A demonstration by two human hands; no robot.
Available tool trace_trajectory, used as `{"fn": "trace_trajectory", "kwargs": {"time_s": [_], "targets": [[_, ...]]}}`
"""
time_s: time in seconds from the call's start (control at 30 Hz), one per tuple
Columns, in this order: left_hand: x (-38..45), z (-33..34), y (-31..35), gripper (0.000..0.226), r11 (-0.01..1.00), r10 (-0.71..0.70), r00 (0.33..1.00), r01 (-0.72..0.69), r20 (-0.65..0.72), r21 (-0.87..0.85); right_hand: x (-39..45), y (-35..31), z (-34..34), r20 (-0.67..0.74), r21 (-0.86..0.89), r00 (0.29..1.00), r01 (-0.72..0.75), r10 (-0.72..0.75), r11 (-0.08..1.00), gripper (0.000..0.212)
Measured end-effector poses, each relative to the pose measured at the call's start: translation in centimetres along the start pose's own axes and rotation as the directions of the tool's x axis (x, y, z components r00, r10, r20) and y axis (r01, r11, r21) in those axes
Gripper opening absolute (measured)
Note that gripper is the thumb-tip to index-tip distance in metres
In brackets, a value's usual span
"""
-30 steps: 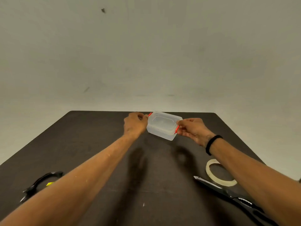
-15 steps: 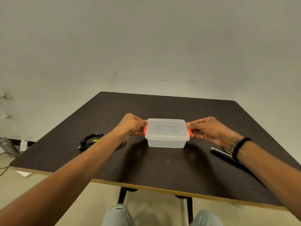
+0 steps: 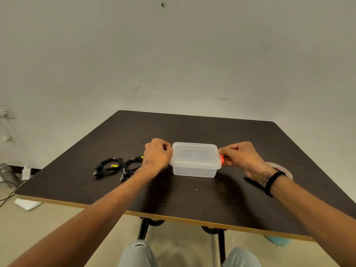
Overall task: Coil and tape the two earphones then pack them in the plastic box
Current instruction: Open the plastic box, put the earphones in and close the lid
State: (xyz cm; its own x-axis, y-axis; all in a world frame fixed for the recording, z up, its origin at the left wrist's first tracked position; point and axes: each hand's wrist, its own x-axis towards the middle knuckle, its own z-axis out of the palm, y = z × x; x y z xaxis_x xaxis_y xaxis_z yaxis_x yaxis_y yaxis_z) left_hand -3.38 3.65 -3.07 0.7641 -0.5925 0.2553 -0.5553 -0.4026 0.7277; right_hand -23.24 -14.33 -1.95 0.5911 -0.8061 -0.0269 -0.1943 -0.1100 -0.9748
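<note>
A clear plastic box (image 3: 195,160) with its lid on stands on the dark table (image 3: 192,199), near the middle. My left hand (image 3: 157,155) grips its left end, fingers curled over the clip there. My right hand (image 3: 241,157) pinches the orange clip on its right end. Two coiled black earphones lie left of the box: one earphone (image 3: 107,167) with a yellow tag, and a second earphone (image 3: 132,166) partly behind my left wrist.
A roll of tape (image 3: 280,168) peeks out behind my right wrist, with dark scissors (image 3: 252,183) beside it. The table's near edge runs above my knees. A metal bottle (image 3: 7,174) and cables are on the floor at the left.
The view has tilted and pulled back, so both earphones and the tape roll show now. The box stays on the table, and both hands have closed tighter on its end clips.
</note>
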Motion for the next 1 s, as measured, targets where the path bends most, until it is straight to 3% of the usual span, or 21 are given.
{"fn": "trace_trajectory", "kwargs": {"time_s": [0.3, 0.43, 0.5, 0.6, 0.77, 1.0], "targets": [[-0.5, -0.3, -0.2, 0.023, 0.998, -0.007, 0.999, 0.005, -0.031, -0.062, -0.7, 0.5, -0.7, 0.018, 0.111, 0.988, -0.155, 0.154, 0.982, 0.009], [-1.5, -1.0, 0.1, 0.021, 1.0, 0.017, 0.998, -0.017, -0.057, 0.001, -0.6, 1.1, -0.9, -0.108, -0.197, 0.994, -0.023, 0.002, 0.98, 0.009], [-1.6, -1.3, 0.4, 0.022, 0.998, -0.053, 0.999, 0.054, -0.011, 0.033, -0.7, 1.0, -0.9, -0.106, -0.239, 0.993, 0.02, -0.046, 0.971, 0.013], [-1.4, -1.6, 0.8, 0.028, 0.989, -0.141, 0.989, 0.138, 0.044, 0.052, -1.0, 0.1, -0.6, -0.054, -0.171, 0.998, -0.032, 0.023, 0.985, 0.018], [-1.2, -2.2, 1.5, 0.029, 0.988, -0.137, 0.988, 0.131, 0.071, 0.085, -1.5, -1.4, -0.1, -0.043, -0.063, 0.99, -0.135, 0.132, 0.989, 0.018], [-0.5, -3.4, 2.0, 0.03, 0.989, -0.135, 0.99, 0.132, 0.047, 0.062, -2.0, -3.4, -0.2, -0.034, -0.047, 0.994, -0.106, 0.105, 0.993, 0.017]]}}
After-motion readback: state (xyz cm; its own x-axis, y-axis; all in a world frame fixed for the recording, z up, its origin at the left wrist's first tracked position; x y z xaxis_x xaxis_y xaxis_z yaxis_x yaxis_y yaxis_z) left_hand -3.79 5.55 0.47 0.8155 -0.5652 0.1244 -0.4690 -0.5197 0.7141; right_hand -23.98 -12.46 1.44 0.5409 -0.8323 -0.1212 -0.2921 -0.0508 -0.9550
